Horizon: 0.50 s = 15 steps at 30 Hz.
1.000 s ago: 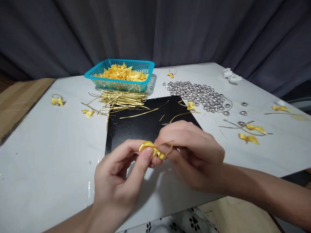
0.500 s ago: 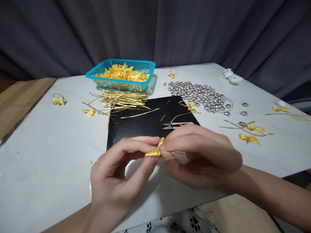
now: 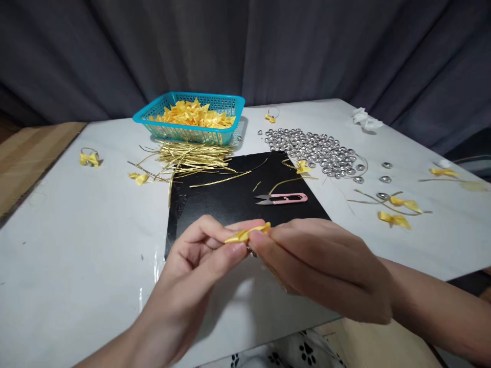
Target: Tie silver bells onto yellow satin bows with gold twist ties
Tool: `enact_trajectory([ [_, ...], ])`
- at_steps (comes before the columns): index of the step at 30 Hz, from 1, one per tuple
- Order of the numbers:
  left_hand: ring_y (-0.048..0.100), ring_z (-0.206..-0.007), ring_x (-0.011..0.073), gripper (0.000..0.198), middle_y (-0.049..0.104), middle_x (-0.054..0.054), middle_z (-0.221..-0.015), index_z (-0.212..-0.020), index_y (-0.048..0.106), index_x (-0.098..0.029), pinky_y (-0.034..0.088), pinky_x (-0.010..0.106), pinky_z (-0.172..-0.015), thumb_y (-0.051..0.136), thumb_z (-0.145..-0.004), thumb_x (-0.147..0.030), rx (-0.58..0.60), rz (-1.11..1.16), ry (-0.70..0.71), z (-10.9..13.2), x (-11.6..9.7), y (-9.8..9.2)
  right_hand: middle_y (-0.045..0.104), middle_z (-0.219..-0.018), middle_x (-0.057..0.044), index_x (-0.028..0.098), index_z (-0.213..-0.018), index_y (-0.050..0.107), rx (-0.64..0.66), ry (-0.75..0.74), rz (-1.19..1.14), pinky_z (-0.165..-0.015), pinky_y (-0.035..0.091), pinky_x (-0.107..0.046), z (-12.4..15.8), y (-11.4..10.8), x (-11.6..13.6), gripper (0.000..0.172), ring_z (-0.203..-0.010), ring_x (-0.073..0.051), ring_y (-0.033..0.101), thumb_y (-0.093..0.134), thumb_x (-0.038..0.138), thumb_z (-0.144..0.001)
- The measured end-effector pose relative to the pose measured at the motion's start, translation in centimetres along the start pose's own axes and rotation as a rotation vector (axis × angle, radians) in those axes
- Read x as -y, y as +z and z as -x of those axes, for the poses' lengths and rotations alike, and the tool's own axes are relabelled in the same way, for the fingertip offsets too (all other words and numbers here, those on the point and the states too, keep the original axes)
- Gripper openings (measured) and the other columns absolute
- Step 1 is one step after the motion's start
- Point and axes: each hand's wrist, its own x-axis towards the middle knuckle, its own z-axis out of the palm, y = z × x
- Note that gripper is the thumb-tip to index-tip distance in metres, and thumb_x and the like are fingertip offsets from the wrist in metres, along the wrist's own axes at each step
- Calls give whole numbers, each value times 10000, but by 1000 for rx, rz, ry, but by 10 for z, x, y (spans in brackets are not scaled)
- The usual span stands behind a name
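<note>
Over the flat white tabletop (image 3: 84, 245), our left fingers (image 3: 230, 254) and right fingers (image 3: 264, 244) pinch one yellow satin bow (image 3: 241, 236) — presumably for steadiness.

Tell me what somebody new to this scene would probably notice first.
Probably the yellow bow front and center, pinched by the left fingers and right fingers. Next, likely the blue basket heaped with bows at the far side, left of center, and the glinting silver pieces spread to its right. The pink snips also stand out against the black mat, just beyond the fingers.
</note>
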Motion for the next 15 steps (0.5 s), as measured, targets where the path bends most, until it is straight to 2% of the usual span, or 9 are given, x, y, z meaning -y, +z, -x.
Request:
enact_trajectory([
  [4,699,-872,132,104,756,-47,-896,-650,685,-266,545,145,-733,716,-733,-210,52,-30,33,0,0,0,648,-608,77,244,-594,638,-89,-259,307,-583,495,-123,-3,-2,-3,322,-583,-33,591,544,76,-852],
  [6,705,-846,132,146,754,-62,-886,-657,698,-291,557,158,-723,722,-718,-160,61,-111,99,1,-1,1,638,-587,96,274,-575,637,-116,-322,370,-612,511,-127,-1,-2,-4,306,-595,-36,587,602,101,-824],
  [9,704,-860,143,237,748,-86,-887,-665,706,-319,566,187,-751,720,-695,-85,-7,-281,257,4,1,2,666,-651,64,269,-631,667,-62,-312,342,-678,538,-167,4,-6,-5,246,-664,-68,601,603,150,-836],
  [11,706,-855,152,261,744,-97,-894,-670,710,-329,572,203,-761,724,-676,-68,-72,-383,391,7,3,3,686,-718,31,247,-674,680,-24,-255,294,-698,542,-191,7,-8,-3,224,-698,-88,616,579,155,-851],
  [13,708,-839,155,271,735,-106,-930,-691,719,-341,577,217,-758,722,-671,-71,-98,-481,520,10,5,3,687,-747,15,230,-710,684,-32,-168,239,-671,538,-203,8,-9,-1,199,-691,-98,629,571,146,-851],
  [15,705,-846,160,289,719,-110,-991,-731,728,-357,578,239,-770,712,-678,-73,-97,-585,618,12,5,2,680,-737,22,232,-744,684,-67,-76,193,-581,516,-205,7,-8,2,178,-619,-92,618,572,137,-846],
])
